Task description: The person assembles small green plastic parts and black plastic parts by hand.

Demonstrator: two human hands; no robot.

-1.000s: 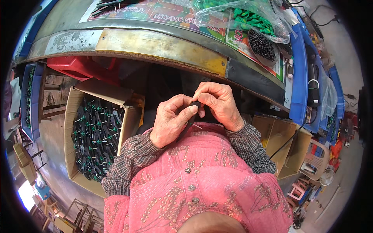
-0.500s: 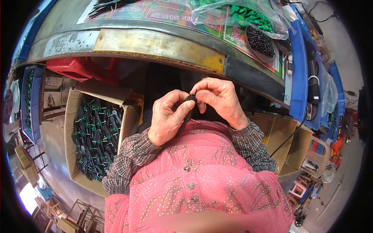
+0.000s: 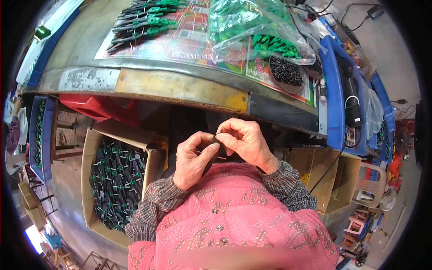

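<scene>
My left hand point(image 3: 191, 159) is closed around a dark, narrow plastic part point(image 3: 209, 167), its thumb and forefinger pinching the top end. A thin pale metal pin sticks out from the part's side. My right hand point(image 3: 247, 144) is closed in a pinch at that same top end, fingertips touching it; whether a separate small piece sits in them is hidden. Both hands are in front of my body, just below the table edge. Beside my left forearm, a cardboard box point(image 3: 87, 175) holds many black parts point(image 3: 118, 186) with green pieces and pale pins.
On the table point(image 3: 175, 87) lie rows of black-and-green parts point(image 3: 148, 20), a clear bag point(image 3: 252, 22) of green pieces and a bowl of small black pieces point(image 3: 285, 72). Blue bins point(image 3: 334, 99) stand at the right. A second cardboard box point(image 3: 342, 180) sits by my right arm.
The view has tilted up, showing more of the tabletop. My right fingers have drawn together against the end of the dark part, which my left hand still holds.
</scene>
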